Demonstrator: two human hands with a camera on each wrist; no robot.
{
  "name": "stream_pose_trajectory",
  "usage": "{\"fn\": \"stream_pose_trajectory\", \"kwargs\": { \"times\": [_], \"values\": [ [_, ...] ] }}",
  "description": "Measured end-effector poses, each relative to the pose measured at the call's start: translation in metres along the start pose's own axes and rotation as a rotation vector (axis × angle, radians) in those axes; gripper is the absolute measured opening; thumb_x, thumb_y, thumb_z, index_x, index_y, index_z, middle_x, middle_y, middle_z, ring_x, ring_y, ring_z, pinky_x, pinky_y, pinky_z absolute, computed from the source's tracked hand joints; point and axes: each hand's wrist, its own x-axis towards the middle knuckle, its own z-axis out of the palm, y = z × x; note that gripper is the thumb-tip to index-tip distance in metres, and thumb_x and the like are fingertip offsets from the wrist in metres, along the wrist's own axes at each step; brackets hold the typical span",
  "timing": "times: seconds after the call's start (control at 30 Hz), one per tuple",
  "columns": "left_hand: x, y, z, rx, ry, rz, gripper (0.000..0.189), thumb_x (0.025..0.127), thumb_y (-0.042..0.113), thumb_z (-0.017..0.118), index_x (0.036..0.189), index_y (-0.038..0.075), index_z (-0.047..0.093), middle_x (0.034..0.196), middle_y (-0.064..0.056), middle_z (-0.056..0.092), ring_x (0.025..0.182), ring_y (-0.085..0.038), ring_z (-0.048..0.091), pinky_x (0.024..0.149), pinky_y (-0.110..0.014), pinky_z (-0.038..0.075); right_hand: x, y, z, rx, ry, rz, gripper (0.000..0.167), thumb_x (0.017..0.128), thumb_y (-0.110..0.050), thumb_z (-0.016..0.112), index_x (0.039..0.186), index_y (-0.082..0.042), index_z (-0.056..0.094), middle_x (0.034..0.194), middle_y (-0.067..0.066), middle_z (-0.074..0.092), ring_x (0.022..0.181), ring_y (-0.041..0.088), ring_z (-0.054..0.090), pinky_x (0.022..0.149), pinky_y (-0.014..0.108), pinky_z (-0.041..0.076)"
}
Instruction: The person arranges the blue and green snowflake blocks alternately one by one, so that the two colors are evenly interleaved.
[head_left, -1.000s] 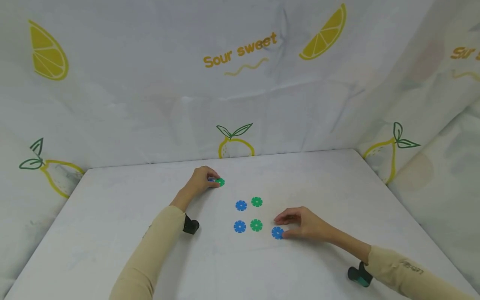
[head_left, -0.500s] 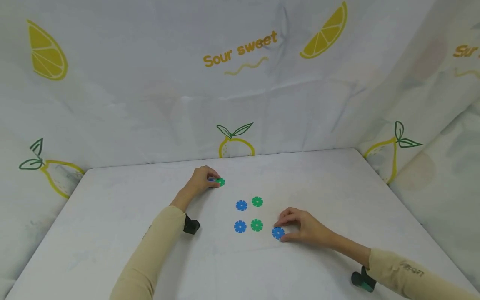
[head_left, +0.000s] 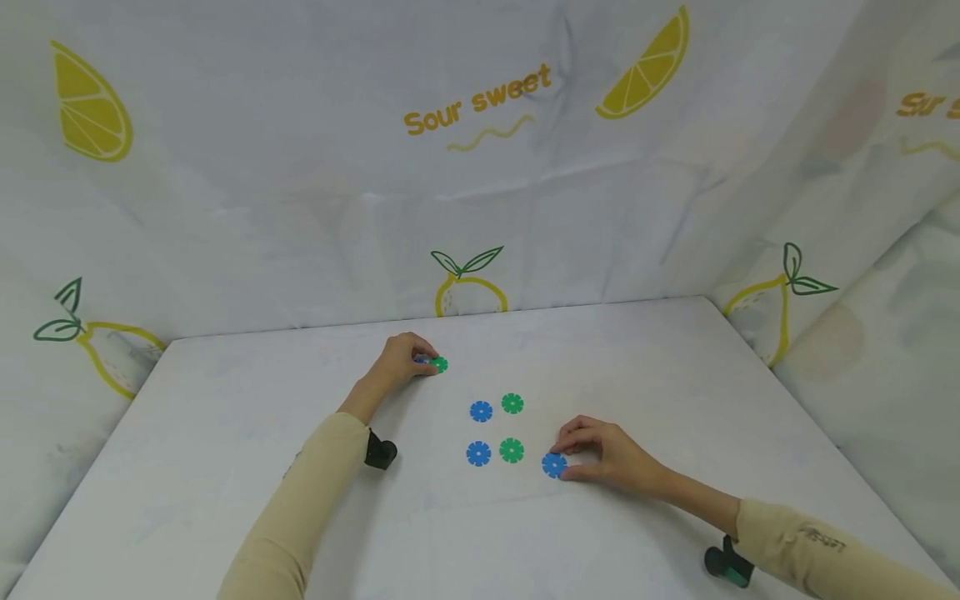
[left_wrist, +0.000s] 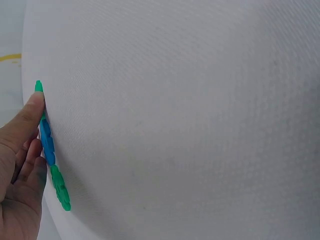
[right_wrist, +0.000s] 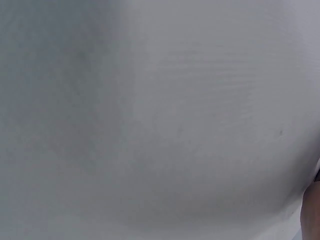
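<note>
Toward the far side of the table, my left hand (head_left: 405, 360) pinches a joined row of notched plastic discs. In the left wrist view, the row shows a blue disc (left_wrist: 47, 141) between two green parts, with the lower green disc (left_wrist: 60, 187) uncovered and the thumb over the upper one. My right hand (head_left: 611, 454) holds a single blue notched disc (head_left: 554, 465) by its edges, thumb below and fingertip above. The disc lies at or close to the tabletop. Only a sliver of that hand shows in the right wrist view.
Between the hands, two blue discs (head_left: 478, 453) and two green discs (head_left: 512, 451) lie apart in two rows on the white table (head_left: 420, 542). A white lemon-print cloth (head_left: 330, 250) hangs behind and at the sides. Black wrist cameras (head_left: 381, 451) sit under both forearms.
My right thumb and fingers have closed in on the edges of the blue disc, which stays about where it was. The left hand has kept still.
</note>
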Motion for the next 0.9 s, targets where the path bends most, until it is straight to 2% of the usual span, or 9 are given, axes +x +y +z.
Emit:
{"fn": "stream_pose_trajectory", "kwargs": {
  "times": [0.13, 0.33, 0.7, 0.9],
  "values": [
    [0.0, 0.0, -0.001, 0.001, -0.002, -0.011, 0.022, 0.08, 0.009, 0.077, 0.1, 0.001, 0.073, 0.111, -0.014, 0.062, 0.106, -0.03, 0.055, 0.096, -0.042, 0.045, 0.0, 0.002, -0.005, 0.045, -0.035, -0.02, 0.026, 0.083, -0.022, 0.075, 0.105, -0.01, 0.07, 0.107, 0.002, 0.065, 0.096, 0.015, 0.06, 0.086, 0.021, 0.05],
    [-0.001, 0.001, -0.001, 0.006, 0.006, -0.013, 0.021, 0.08, 0.008, 0.077, 0.1, 0.001, 0.073, 0.11, -0.014, 0.062, 0.105, -0.03, 0.055, 0.096, -0.043, 0.045, 0.004, 0.004, -0.016, 0.212, -0.057, -0.01, 0.027, 0.084, -0.01, 0.073, 0.108, 0.001, 0.067, 0.102, 0.011, 0.069, 0.084, 0.015, 0.064, 0.077, 0.025, 0.055],
    [0.001, 0.002, 0.001, 0.008, 0.004, -0.017, 0.022, 0.08, 0.008, 0.077, 0.1, 0.001, 0.073, 0.11, -0.014, 0.062, 0.105, -0.029, 0.055, 0.096, -0.043, 0.045, 0.025, 0.006, -0.039, 0.223, 0.048, 0.112, 0.028, 0.079, -0.005, 0.076, 0.104, 0.006, 0.069, 0.099, 0.018, 0.069, 0.082, 0.013, 0.067, 0.075, 0.024, 0.056],
    [0.0, 0.001, 0.001, 0.019, 0.0, -0.008, 0.022, 0.08, 0.008, 0.077, 0.1, 0.0, 0.073, 0.11, -0.014, 0.062, 0.105, -0.03, 0.055, 0.095, -0.043, 0.046, 0.04, 0.007, -0.048, 0.223, 0.117, 0.132, 0.027, 0.078, -0.004, 0.077, 0.102, 0.006, 0.07, 0.098, 0.018, 0.07, 0.082, 0.014, 0.068, 0.075, 0.024, 0.056]
  ]
}}
